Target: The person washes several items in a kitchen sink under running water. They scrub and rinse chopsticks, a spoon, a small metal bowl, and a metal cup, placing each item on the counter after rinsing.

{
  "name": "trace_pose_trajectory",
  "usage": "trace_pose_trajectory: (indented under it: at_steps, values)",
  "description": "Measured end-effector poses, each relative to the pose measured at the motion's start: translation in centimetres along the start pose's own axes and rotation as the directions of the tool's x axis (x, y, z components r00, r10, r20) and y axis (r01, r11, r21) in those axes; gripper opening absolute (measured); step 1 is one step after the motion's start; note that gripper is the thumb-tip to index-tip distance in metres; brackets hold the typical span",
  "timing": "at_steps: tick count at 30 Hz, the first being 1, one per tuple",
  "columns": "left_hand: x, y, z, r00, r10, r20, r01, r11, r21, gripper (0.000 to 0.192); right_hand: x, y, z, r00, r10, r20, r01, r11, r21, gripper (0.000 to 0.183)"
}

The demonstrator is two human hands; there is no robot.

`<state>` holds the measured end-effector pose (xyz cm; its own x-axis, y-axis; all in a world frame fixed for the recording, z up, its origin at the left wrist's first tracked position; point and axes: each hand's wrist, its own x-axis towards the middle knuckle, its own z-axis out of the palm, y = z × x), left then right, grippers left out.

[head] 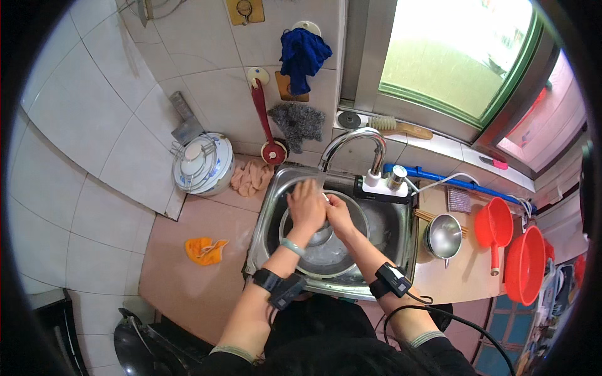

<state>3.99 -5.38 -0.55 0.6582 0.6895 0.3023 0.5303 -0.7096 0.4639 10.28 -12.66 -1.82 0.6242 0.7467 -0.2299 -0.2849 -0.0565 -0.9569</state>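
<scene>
Both of my hands are over the stainless steel sink (394,282), under the curved spout of the chrome faucet (353,134). My left hand (306,207) is at the spout's mouth, its fingers stretched forward and blurred; its palm is hidden. Close beside it, my right hand (340,215) pinches a thin white object (325,198), mostly hidden by the fingers. Below them a large round metal basin (324,273) sits in the sink with water in it. A smaller metal bowl (321,237) shows partly beneath my wrists.
Right of the sink are stacked metal bowls (443,237) over wooden chopsticks (424,215), a red dipper (494,223) and a red basin (526,265). An orange cloth (205,250), a pink cloth (251,177) and a lidded enamel pot (207,164) lie left. A brush (400,128) rests on the sill.
</scene>
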Motion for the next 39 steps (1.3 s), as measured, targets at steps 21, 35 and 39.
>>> trace_pose_trajectory:
  at_steps: [21, 35, 39]
  values:
    - [-0.6, -3.0, 0.1, 0.7, -0.27, 0.661, 0.6, -0.28, -0.749, 0.055, -1.5, -0.5, 2.4, 0.994, -0.109, -0.018, 0.111, 0.97, 0.218, 0.011]
    - [-0.2, -0.9, -0.2, 0.973, 0.168, -0.159, -0.207, 0.936, -0.284, 0.042, -1.2, -2.0, -1.4, 0.967, 0.069, 0.247, -0.13, 0.962, 0.239, 0.023]
    - [2.2, 0.1, -0.9, 0.979, 0.198, 0.042, -0.163, 0.895, -0.415, 0.036, -2.6, -0.9, -1.0, 0.982, -0.062, 0.176, 0.031, 0.984, 0.176, 0.02]
